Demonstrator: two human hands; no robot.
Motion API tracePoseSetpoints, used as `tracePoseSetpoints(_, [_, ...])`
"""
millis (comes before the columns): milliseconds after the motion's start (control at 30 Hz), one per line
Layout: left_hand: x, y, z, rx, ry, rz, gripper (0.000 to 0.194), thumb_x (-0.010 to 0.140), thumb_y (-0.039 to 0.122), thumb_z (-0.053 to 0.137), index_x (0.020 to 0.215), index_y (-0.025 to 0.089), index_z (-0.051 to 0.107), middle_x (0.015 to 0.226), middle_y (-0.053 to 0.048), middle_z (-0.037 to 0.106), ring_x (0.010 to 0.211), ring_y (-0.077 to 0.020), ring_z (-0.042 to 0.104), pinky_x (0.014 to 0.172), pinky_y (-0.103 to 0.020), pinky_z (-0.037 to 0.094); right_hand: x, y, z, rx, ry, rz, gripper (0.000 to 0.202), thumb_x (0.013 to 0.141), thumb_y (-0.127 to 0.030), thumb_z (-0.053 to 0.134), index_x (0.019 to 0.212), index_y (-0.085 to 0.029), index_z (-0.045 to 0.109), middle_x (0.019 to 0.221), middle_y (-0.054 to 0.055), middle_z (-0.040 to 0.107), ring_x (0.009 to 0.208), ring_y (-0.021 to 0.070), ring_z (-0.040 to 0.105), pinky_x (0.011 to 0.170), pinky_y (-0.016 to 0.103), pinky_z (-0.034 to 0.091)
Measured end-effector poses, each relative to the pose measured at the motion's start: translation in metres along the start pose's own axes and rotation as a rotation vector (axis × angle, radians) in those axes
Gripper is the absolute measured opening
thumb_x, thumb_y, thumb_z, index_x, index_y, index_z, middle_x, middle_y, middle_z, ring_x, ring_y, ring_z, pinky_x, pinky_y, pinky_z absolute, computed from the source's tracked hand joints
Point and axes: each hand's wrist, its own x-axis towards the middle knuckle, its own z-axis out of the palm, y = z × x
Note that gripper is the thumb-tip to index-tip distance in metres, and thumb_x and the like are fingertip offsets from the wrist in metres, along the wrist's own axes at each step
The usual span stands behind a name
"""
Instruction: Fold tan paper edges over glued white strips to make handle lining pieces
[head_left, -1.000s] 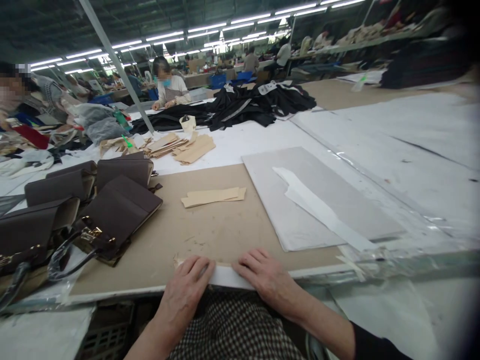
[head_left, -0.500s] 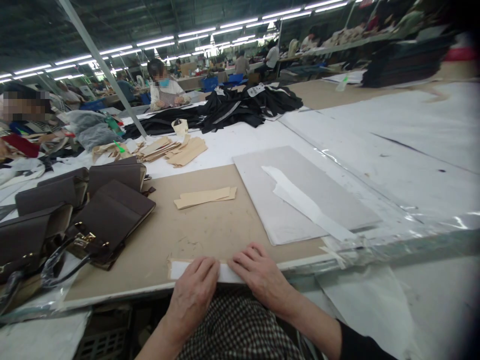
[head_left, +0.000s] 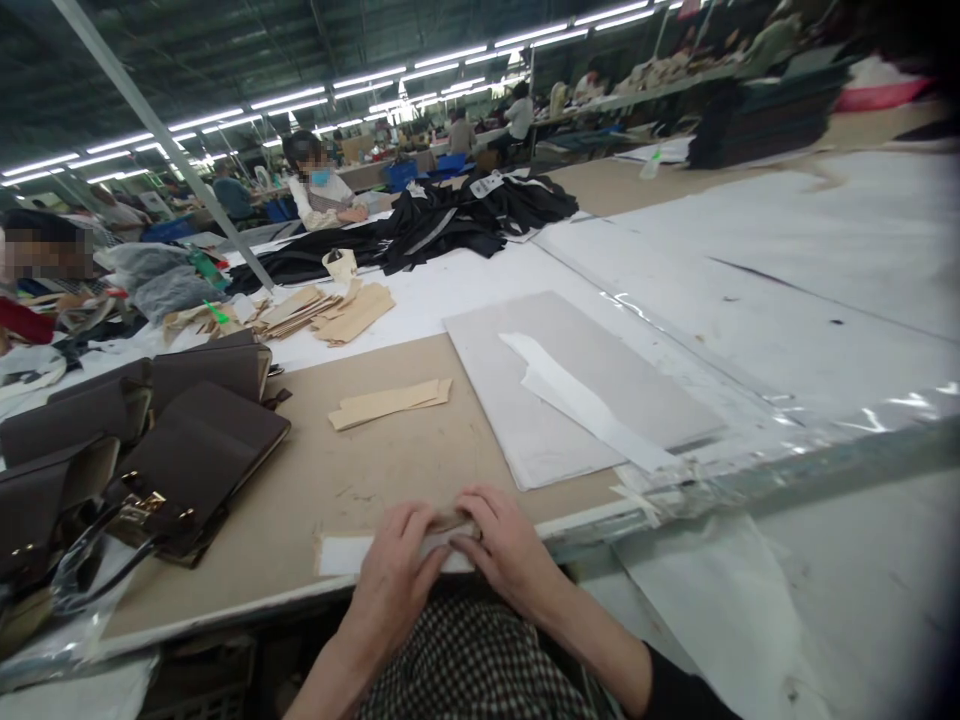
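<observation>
White strip: located on the tan panel, at the near edge of the tabletop, with its length running along that edge. Its left end lay flat and uncovered, bordered by a narrow tan margin. Its right portion was under the two hands.

Left hand: grasping the strip, fingers bent at the far side, thumb at the near side. Right hand: grasping the strip just beside the left hand, fingers curled, thumb set opposite them. The thumb tips were close together. From where I stood, the exact hold beneath the fingertips was partly hidden.

Two tan strips lay overlapped near the middle of the panel, apart from the hands. A grey sheet lay over the panel's right side; on it, a white cut piece was placed slantwise, its narrow end directed toward the tabletop's near edge. Dark brown bags were grouped at the panel's left edge, the nearest with gold-coloured fittings. Beyond the panel's far edge lay fanned tan pieces, then a black heap. A co-worker was positioned behind that heap.
</observation>
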Motion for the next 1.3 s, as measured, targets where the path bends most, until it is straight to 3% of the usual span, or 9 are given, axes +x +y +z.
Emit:
tracePoseSetpoints(100, [0.013,0.012,0.013,-0.138,-0.061,0.005,0.023,0.096,0.014,0.058,0.117,0.022,0.06,0.116,-0.007,0.061,0.109,-0.0236,0.055,0.095,-0.04,0.05,-0.011,0.005,-0.009,0.09,0.089,0.093,0.034,0.091,-0.011,0.066,0.12,-0.018,0.05,0.128,0.014,0.054,0.121,0.0289,0.051,0.101,0.047,0.048])
tracePoseSetpoints(233, [0.017,0.01,0.017,-0.188,-0.072,-0.019,0.022,0.096,0.015,0.058,0.116,0.022,0.063,0.116,-0.007,0.06,0.11,-0.0243,0.054,0.096,-0.041,0.048,-0.03,0.004,-0.021,-0.01,0.111,0.079,0.016,0.095,-0.012,0.061,0.109,-0.02,0.055,0.12,0.012,0.056,0.11,0.0291,0.054,0.093,0.049,0.049])
tracePoseSetpoints(333, [0.021,0.01,0.019,-0.218,-0.082,-0.02,0.023,0.097,0.017,0.057,0.119,0.022,0.064,0.113,-0.007,0.061,0.108,-0.024,0.055,0.095,-0.04,0.047,-0.039,-0.001,-0.023,-0.081,0.092,0.063,0.018,0.096,-0.012,0.062,0.112,-0.02,0.06,0.114,0.01,0.059,0.103,0.0291,0.054,0.091,0.05,0.048])
tracePoseSetpoints(700, [0.036,0.017,0.017,-0.243,-0.16,-0.084,0.006,0.096,0.023,0.061,0.094,0.022,0.067,0.093,-0.003,0.063,0.093,-0.0215,0.056,0.083,-0.034,0.045,-0.043,-0.007,-0.018,-0.2,0.055,0.074,0.03,0.097,-0.012,0.059,0.125,-0.023,0.063,0.119,0.009,0.064,0.111,0.0298,0.052,0.103,0.053,0.04])
tracePoseSetpoints(833, [0.036,0.015,0.019,-0.276,-0.138,-0.13,0.009,0.094,0.023,0.062,0.102,0.021,0.065,0.094,-0.003,0.064,0.091,-0.021,0.058,0.084,-0.035,0.046,-0.045,-0.008,-0.019,-0.185,0.067,0.081,0.029,0.096,-0.012,0.06,0.123,-0.023,0.063,0.119,0.008,0.064,0.111,0.0291,0.053,0.104,0.052,0.04])
tracePoseSetpoints(933, [0.037,0.014,0.02,-0.306,-0.132,-0.167,0.026,0.092,0.02,0.063,0.118,0.021,0.062,0.094,-0.002,0.065,0.09,-0.0205,0.06,0.085,-0.036,0.048,-0.041,-0.008,-0.021,-0.127,0.108,0.114,0.024,0.096,-0.013,0.06,0.12,-0.02,0.062,0.118,0.01,0.063,0.109,0.028,0.055,0.099,0.049,0.044])
tracePoseSetpoints(1033, [0.037,0.012,0.02,-0.336,-0.115,-0.132,0.027,0.091,0.017,0.061,0.118,0.022,0.062,0.097,-0.003,0.066,0.092,-0.0199,0.061,0.086,-0.035,0.049,-0.031,-0.007,-0.024,-0.094,0.134,0.168,0.022,0.097,-0.013,0.059,0.118,-0.017,0.061,0.119,0.012,0.061,0.107,0.028,0.056,0.092,0.046,0.049])
tracePoseSetpoints(1300, [0.038,0.002,0.026,-0.383,-0.032,-0.032,0.017,0.097,0.021,0.057,0.113,0.022,0.061,0.098,-0.003,0.064,0.092,-0.0189,0.062,0.085,-0.035,0.052,0.008,0.002,-0.038,-0.083,-0.119,0.177,0.012,0.096,-0.014,0.065,0.104,-0.022,0.07,0.094,0.003,0.064,0.092,0.0223,0.059,0.081,0.035,0.05])
